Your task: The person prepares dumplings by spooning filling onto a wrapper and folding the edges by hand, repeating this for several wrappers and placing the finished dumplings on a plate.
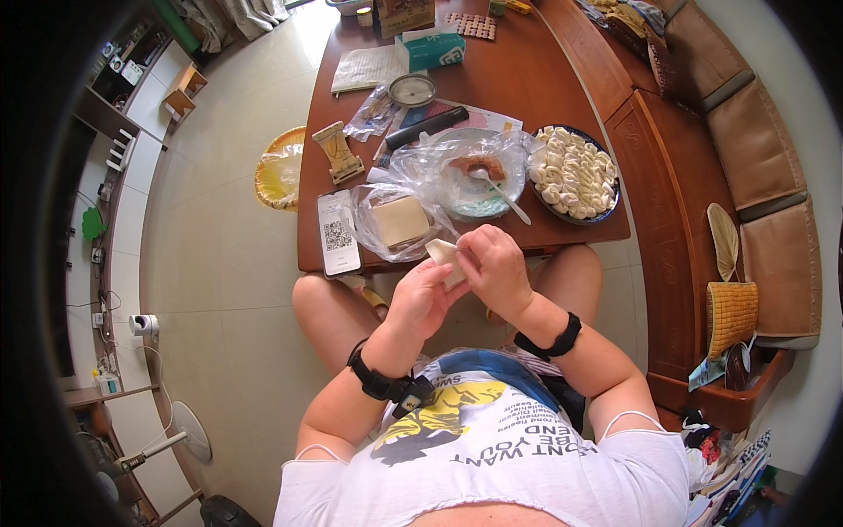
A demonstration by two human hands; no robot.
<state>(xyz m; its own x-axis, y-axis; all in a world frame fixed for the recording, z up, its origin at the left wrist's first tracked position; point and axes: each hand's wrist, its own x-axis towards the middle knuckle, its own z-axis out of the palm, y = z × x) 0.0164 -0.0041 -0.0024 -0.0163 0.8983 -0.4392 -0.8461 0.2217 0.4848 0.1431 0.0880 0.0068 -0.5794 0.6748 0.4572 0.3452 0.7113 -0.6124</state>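
Observation:
Between my two hands is a pale dough wrapper (441, 251), partly folded, held just off the table's near edge. My left hand (425, 290) supports it from below and the left. The fingers of my right hand (494, 267) pinch its right side; whether filling lies inside is hidden. A stack of square wrappers (400, 221) lies in an opened plastic bag (369, 197) just beyond my hands. Behind it to the right, a bowl (484, 209) lined with clear plastic holds reddish minced filling (471, 165) and a white spoon (504, 194). Folded dumplings (573, 171) crowd a dark-rimmed round plate (618, 197) at the right.
A smartphone (339, 247) showing a printed code lies at the table's left edge, near a wooden stand (338, 151). Farther back are a black cylindrical object (427, 128), a round lid (412, 90) and a tissue box (431, 53). A wooden bench (665, 230) runs along the right.

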